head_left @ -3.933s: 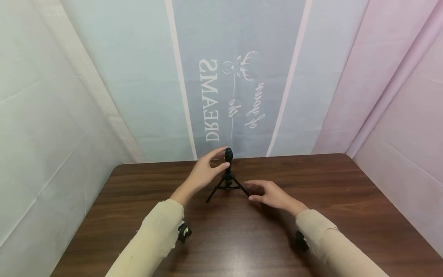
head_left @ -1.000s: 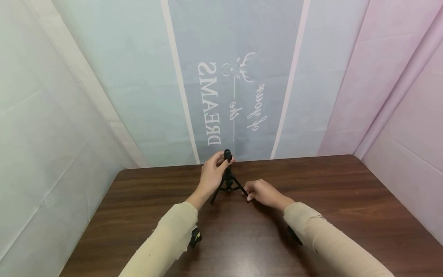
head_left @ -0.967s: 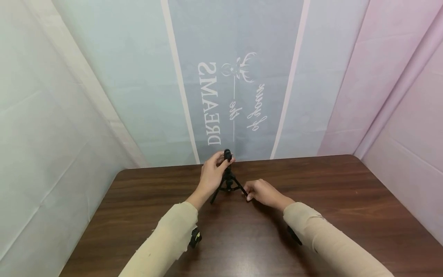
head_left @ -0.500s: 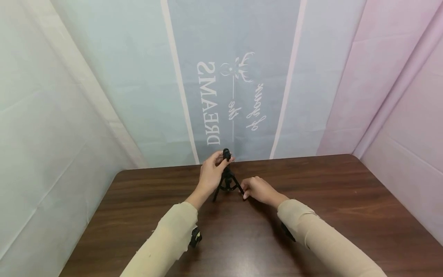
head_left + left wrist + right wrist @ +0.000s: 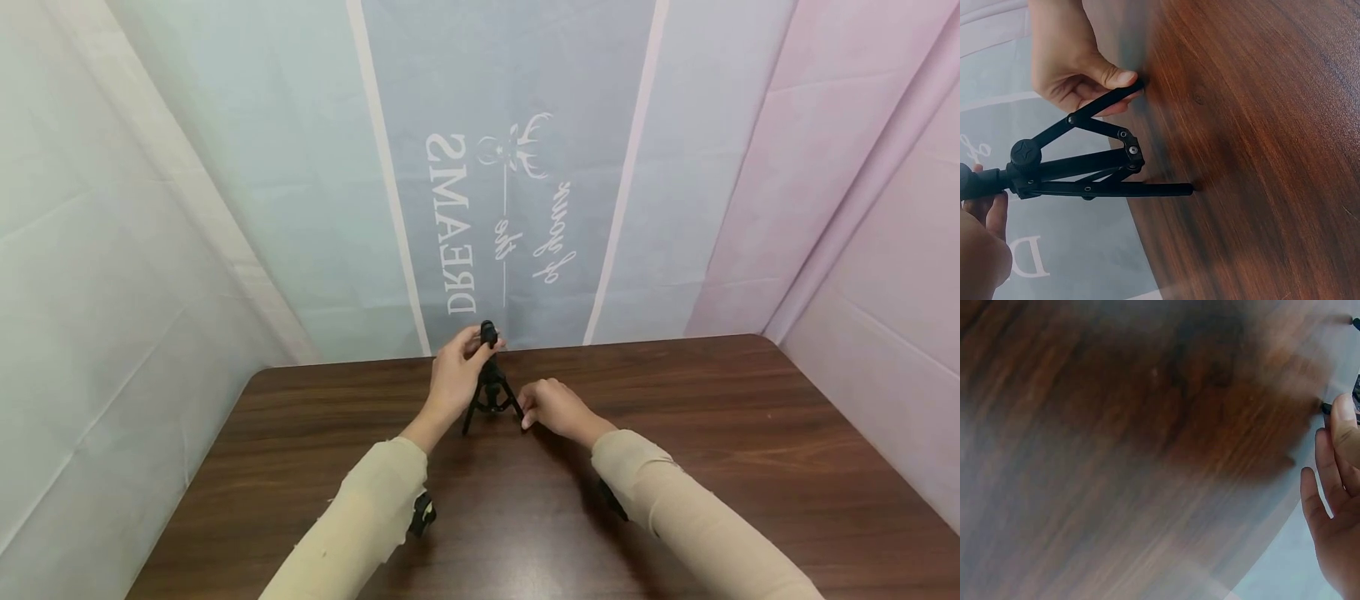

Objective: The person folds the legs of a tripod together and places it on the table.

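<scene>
A small black tripod [image 5: 492,392] stands upright near the far edge of the table, its legs partly spread. My left hand [image 5: 452,377] grips its top from the left, thumb in front and fingers behind. My right hand [image 5: 558,408] pinches the foot of the right-hand leg between thumb and fingers. In the left wrist view, the tripod [image 5: 1075,165] shows hinged braces between its legs and a round knob at the side; the right hand [image 5: 1075,75] holds one leg end. At the right edge of the right wrist view, the right hand [image 5: 1341,481] pinches the leg tip [image 5: 1326,409].
The dark wood-grain table [image 5: 720,467] fills the lower part of the head view. Behind it hangs a pale blue cloth backdrop [image 5: 510,75] with mirrored lettering. Light cloth walls [image 5: 97,333] close in both sides. A black device [image 5: 422,512] is strapped under the left forearm.
The left hand, loosely around the tripod's top earlier, now grips it. The right hand has closed on the right leg and moved left with it, so the legs stand closer together.
</scene>
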The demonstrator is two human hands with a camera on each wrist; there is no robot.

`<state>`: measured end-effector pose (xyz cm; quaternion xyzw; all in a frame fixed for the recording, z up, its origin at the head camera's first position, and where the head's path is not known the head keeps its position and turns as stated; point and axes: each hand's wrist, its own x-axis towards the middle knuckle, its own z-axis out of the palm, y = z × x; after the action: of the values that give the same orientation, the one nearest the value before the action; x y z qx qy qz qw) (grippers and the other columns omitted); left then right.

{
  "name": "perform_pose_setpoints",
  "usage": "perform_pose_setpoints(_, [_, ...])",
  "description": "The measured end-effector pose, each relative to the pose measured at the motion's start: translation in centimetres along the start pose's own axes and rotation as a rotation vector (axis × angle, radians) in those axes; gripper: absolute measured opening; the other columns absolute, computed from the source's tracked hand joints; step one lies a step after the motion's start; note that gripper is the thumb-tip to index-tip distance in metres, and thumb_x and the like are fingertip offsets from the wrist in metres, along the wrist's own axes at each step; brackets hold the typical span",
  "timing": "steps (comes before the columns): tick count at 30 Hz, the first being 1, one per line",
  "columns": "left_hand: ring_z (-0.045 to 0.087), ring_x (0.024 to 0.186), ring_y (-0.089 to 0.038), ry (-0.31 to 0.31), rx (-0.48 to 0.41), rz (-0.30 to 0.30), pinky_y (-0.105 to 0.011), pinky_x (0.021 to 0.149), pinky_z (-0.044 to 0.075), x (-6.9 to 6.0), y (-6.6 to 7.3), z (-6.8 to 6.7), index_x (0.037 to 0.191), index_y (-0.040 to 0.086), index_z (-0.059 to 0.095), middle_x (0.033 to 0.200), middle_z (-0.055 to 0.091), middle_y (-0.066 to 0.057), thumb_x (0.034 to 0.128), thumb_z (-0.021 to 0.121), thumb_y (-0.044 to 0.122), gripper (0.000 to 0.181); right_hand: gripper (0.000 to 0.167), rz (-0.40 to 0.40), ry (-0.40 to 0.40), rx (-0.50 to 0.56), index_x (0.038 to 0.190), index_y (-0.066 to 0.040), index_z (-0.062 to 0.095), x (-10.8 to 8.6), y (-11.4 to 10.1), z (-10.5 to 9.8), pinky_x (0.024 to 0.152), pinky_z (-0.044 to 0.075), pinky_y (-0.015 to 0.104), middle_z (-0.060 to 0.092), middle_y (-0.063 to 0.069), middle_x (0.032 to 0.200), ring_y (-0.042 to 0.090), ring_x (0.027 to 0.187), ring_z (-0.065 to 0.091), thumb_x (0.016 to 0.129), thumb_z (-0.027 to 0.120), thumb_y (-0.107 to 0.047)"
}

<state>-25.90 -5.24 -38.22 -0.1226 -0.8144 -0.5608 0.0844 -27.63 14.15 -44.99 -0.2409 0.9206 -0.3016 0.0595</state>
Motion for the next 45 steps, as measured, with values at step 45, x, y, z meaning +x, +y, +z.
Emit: perform_pose_setpoints(45, [0.065, 0.102, -0.019, 0.163, -0.218, -0.142, -0.039, 0.091, 0.052, -0.1, 1.8, -3.1, 0.117, 0.009, 0.069, 0.107, 0.072, -0.006, 0.0868, 0.079, 0.030, 0.038, 0.041, 0.159, 0.216, 0.306, 0.124, -0.009, 0.064, -2.3, -2.6, 0.5, 0.082, 0.053, 0.041, 0.065, 0.004, 0.112, 0.019, 0.097, 0.062, 0.088, 0.078, -0.024])
